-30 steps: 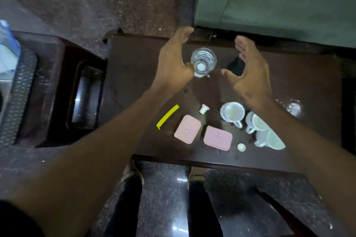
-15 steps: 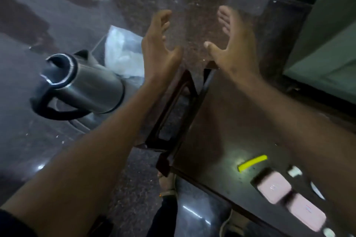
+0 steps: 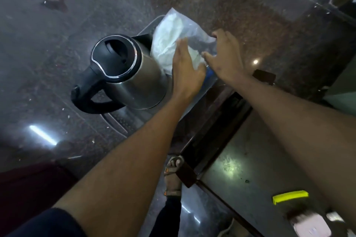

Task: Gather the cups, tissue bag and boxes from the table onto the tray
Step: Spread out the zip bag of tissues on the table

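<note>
Hands point(image 3: 208, 63) on tissue bag point(image 3: 173, 42) in tray point(image 3: 148, 27) w/ kettle point(image 3: 131, 75).

we have a single view, from a wide-angle camera worn on the head, looking steeply down and forward along both forearms. it faces the steel kettle point(image 3: 126, 72), which sits close, left of centre. the table point(image 3: 256, 161) edge runs diagonally to the kettle's lower right, and a sandalled foot point(image 3: 173, 171) shows straight below the lens. no second view shares the scene.
</note>
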`<action>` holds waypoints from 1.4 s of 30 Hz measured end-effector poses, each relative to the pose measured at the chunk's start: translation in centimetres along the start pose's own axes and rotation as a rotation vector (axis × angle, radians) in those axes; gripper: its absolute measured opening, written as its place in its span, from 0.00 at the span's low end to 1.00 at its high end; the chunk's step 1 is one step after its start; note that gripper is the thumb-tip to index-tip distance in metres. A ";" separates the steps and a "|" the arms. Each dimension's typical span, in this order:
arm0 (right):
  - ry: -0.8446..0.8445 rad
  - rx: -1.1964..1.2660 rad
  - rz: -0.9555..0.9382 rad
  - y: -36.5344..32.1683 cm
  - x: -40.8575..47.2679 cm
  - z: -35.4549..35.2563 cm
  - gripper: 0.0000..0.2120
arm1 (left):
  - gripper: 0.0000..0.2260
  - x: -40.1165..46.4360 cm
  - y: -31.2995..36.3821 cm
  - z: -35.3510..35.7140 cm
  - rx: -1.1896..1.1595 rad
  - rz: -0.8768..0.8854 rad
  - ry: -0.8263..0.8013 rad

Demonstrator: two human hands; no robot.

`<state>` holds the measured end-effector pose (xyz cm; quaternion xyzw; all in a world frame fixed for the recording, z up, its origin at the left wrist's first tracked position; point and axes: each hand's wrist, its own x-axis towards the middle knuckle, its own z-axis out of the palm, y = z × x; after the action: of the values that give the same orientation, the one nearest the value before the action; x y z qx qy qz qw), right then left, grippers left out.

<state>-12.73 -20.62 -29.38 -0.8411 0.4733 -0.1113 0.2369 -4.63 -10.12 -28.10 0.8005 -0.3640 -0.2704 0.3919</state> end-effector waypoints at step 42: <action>-0.057 0.177 0.420 28.3 -26.8 -9.1 0.09 | 0.33 -16.9 -0.1 21.5 0.426 0.608 -0.360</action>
<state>-51.62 -12.99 -34.77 -0.7027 0.6195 -0.0770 0.3411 -29.96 -5.90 -37.48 0.6596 -0.6944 -0.1969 0.2095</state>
